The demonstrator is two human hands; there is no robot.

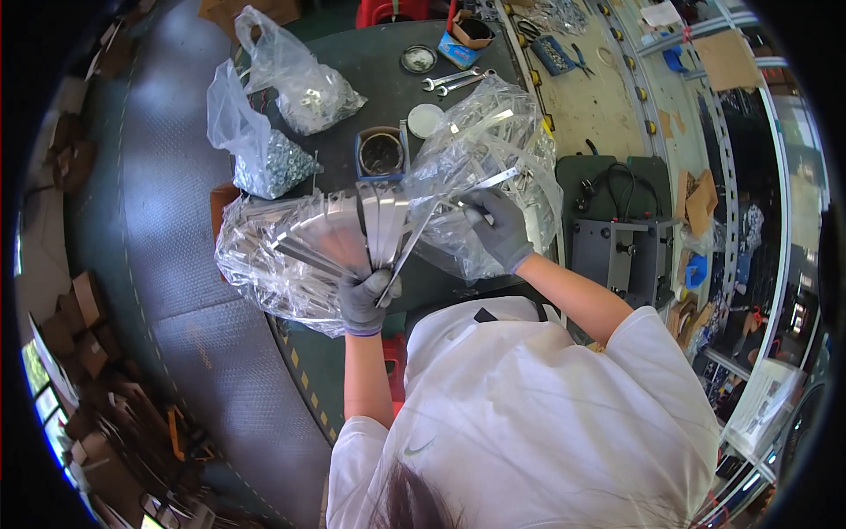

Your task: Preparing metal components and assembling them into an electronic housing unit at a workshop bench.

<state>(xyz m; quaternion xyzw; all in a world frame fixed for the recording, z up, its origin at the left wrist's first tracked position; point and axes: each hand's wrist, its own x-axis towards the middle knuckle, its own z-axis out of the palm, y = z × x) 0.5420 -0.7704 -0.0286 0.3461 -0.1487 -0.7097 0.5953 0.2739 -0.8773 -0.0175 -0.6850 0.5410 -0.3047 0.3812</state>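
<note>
My left hand [359, 304], in a grey glove, grips a fanned bundle of flat metal strips [381, 220] by their lower ends. My right hand [500, 229], gloved the same way, has its fingers curled at a single metal strip [495, 180] that slants up to the right; the exact grip is partly hidden. Under and beyond the right hand lies a clear plastic bag of metal strips [533, 167]. Another plastic-wrapped pile of strips [269, 264] lies beside my left hand. Just beyond the fan stands an open tin [382, 154] of dark paste in a box.
At the far left of the dark table sit a bag of bolts or nuts [273, 167] and a bag of small metal parts [317, 97]. Two wrenches [454, 82], a white lid [425, 121] and a blue box [460, 51] lie farther back. A grey metal fixture [624, 256] stands at right.
</note>
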